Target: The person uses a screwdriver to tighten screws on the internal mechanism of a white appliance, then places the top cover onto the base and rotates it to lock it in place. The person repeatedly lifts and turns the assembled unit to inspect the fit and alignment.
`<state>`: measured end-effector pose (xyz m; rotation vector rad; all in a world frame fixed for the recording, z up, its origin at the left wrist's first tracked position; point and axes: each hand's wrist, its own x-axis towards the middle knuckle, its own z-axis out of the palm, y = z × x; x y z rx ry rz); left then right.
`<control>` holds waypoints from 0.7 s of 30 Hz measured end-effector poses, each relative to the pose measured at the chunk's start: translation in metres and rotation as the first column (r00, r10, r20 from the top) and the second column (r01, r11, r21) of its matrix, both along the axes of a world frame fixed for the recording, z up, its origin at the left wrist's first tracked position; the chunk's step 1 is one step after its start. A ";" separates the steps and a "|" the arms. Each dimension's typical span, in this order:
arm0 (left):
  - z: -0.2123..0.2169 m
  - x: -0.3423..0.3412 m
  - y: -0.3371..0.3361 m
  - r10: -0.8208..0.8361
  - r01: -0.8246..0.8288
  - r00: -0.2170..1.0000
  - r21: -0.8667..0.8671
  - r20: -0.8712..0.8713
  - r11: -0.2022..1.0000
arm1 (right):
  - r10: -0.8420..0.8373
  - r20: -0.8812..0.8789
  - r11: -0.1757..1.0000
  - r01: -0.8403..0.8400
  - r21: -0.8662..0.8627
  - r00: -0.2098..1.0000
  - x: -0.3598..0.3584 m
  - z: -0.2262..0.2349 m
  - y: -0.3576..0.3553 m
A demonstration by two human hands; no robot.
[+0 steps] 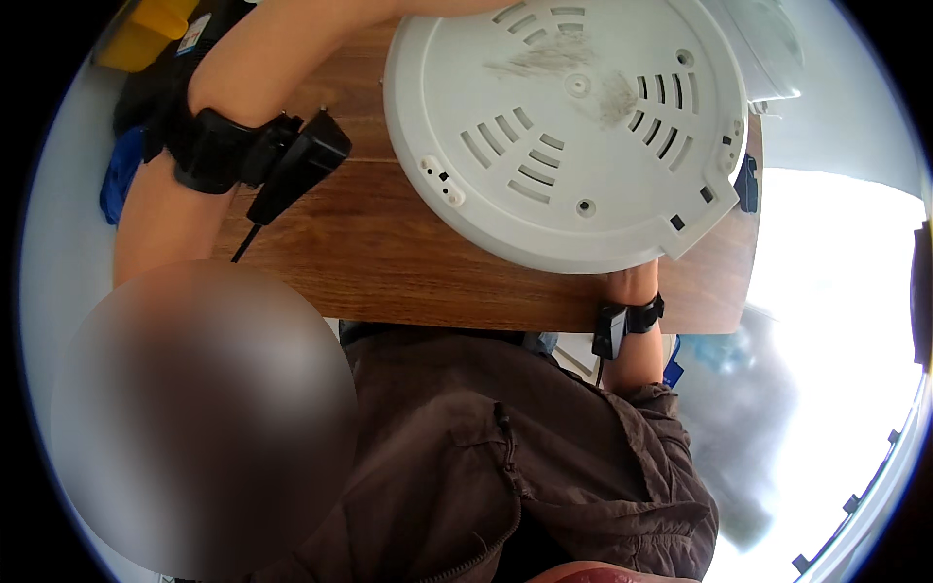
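Note:
A round white plastic appliance base (544, 107) fills the upper middle, its underside turned toward me. It has groups of vent slots, screw holes, dark scuff marks and a squared notch at the lower right. My left arm reaches up from the left and crosses to its upper edge. Of my left hand (452, 6) only a bit shows at the picture's top, and its fingers are out of view. My right hand (637, 279) is at the lower right rim, mostly behind the base, so its fingers are hidden. Black strapped devices (301, 165) sit on both wrists.
The base is over a brown wooden table (321, 262). A pale translucent container (773, 49) stands beyond its right side, near a small dark object (747, 185). Far left are a yellow thing (151, 29) and a blue thing (121, 175). A blurred disc covers the lower left.

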<state>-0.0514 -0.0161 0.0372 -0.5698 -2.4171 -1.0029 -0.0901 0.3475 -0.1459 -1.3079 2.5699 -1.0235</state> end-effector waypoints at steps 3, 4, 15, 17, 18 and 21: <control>0.007 -0.002 0.008 0.022 -0.024 0.999 0.057 0.046 0.998 | -0.022 0.083 0.999 0.025 -0.042 0.996 -0.002 0.001 -0.001; -0.003 -0.010 0.008 -0.001 0.005 0.998 0.067 -0.059 0.998 | -0.031 0.143 0.997 0.041 -0.069 0.989 0.000 0.004 -0.001; 0.013 0.013 0.025 0.131 -0.135 0.972 -0.010 -0.197 0.991 | 0.455 0.812 0.481 0.667 -0.569 0.365 -0.012 0.065 -0.101; 0.013 0.010 0.033 0.096 -0.105 0.961 -0.021 -0.258 0.994 | 0.421 0.829 0.490 0.677 -0.549 0.368 -0.014 0.063 -0.097; 0.015 0.009 0.036 0.087 -0.105 0.956 -0.050 -0.281 0.993 | 0.453 0.812 0.477 0.670 -0.569 0.367 -0.015 0.059 -0.095; 0.022 0.007 0.036 0.072 -0.145 0.950 -0.222 -0.305 0.964 | 0.428 0.823 0.459 0.694 -0.555 0.374 -0.014 0.056 -0.095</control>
